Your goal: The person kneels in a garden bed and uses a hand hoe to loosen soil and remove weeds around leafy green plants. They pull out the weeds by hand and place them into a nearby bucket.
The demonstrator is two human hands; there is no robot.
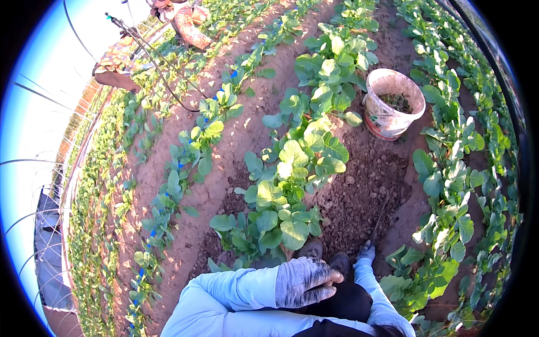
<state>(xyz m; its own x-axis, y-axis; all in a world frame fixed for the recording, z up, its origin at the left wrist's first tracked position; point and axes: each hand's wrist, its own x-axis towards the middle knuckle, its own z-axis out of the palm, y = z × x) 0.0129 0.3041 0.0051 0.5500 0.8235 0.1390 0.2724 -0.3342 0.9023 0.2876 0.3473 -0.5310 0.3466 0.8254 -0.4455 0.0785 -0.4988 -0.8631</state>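
My left hand (310,282), in a grey glove with dark, soiled fingers, rests over my bent knee. Its fingers curl loosely, the thumb stands a little apart from them, and nothing shows between them. Lower right of centre, my right hand (366,253), also gloved, reaches down to the soil. It appears closed around the near end of a thin, dark, rod-like tool (380,216), whose far end lies over loose, crumbled earth (359,208). Just left of that earth grows a row of broad-leaved green plants (297,163). My shoe tips (312,249) show between the hands.
A dirty white bucket (387,121) with plant scraps inside stands on the soil ahead. More leafy rows (449,168) run along the right. On the left, blue bits dot a row beside a thin black stake (154,62). Two other people (115,62) are at the far left.
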